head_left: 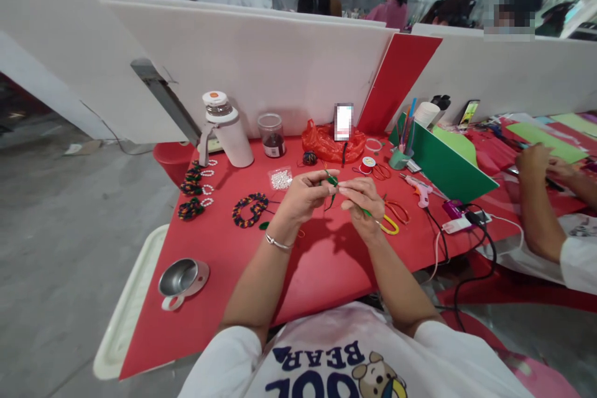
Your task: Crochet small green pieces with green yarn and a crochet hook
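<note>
Both hands are raised over the middle of the red table, close together. My left hand (305, 196) is closed, pinching a small piece of dark green yarn work (332, 180) between thumb and fingers. A green strand hangs below it. My right hand (364, 199) meets it from the right, closed around a slim green-handled tool (367, 213) that looks like a crochet hook; its tip is hidden at the fingers. A braided multicoloured yarn loop (249, 210) lies left of my left hand, with a small green piece (264, 226) beside it. Yellow-handled scissors (390, 225) lie by my right hand.
A metal cup (183, 280) stands front left. Behind are a white thermos (228, 134), a jar (272, 137), a bag of white beads (280, 179) and a phone (344, 122). A glue gun (420, 189) and power strip (466, 222) lie right, near a co-worker's arm (538, 205).
</note>
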The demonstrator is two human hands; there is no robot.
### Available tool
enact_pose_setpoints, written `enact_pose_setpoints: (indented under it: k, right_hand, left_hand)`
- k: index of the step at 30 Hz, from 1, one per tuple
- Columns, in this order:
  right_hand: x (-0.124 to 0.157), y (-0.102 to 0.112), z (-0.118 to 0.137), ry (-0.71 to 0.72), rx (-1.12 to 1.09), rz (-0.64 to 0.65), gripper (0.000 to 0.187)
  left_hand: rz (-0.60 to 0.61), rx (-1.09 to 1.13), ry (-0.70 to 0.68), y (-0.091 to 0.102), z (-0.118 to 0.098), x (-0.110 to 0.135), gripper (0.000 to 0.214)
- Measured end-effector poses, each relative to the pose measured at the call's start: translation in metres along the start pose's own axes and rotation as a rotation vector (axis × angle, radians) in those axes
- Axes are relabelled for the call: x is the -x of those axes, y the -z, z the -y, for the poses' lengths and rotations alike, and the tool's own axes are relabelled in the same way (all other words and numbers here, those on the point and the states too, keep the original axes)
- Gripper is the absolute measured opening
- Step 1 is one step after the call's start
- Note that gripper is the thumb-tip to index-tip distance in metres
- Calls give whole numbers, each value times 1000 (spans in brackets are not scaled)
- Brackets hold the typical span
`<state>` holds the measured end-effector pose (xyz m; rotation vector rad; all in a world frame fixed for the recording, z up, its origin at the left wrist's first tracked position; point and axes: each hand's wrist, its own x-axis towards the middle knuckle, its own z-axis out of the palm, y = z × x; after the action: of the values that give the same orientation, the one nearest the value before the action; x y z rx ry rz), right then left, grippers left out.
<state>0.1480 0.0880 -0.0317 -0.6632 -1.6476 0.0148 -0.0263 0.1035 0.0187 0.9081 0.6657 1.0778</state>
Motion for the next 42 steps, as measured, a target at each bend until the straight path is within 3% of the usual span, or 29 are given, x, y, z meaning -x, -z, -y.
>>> enact_pose_setpoints:
  k: [6,13,16,20,23,25,30,35,39,42]
  right_hand:
    - [-20,37,-3,4,-98,303,26]
    - [-35,58,-2,-57,-191,462,24]
    - [-25,50,-5,-199,-339,400,29]
    - [-5,22,6,-367,-409,119,33]
    - [4,2,18,-276,-113,-26,21]
    - [5,-5,22,-179,66,-73,21]
    - [2,-5,15,-2,143,-106,24]
    - [-6,18,2,26,-56,75,29]
    - [-20,42,-2,97,-91,268,31]
    - [-31,56,-1,66,-84,355,29]
  left_hand:
    - [94,-104,80,13,-7,-1,45]
    - [164,-183,76,18,-9,1,35]
    - [160,-174,66,16,-7,2,33]
    - [77,-165,-65,0,7,0,43]
    - [-83,-191,-244,-14,18,-2,44]
    - [-139,-184,-294,-19,22,-3,46]
    - [-84,-62,-153,-16,16,-1,49]
    - [57,-4,56,-1,2,1,50]
    - [113,-78,95,8,-2,0,46]
    - [167,-127,114,11,-4,0,43]
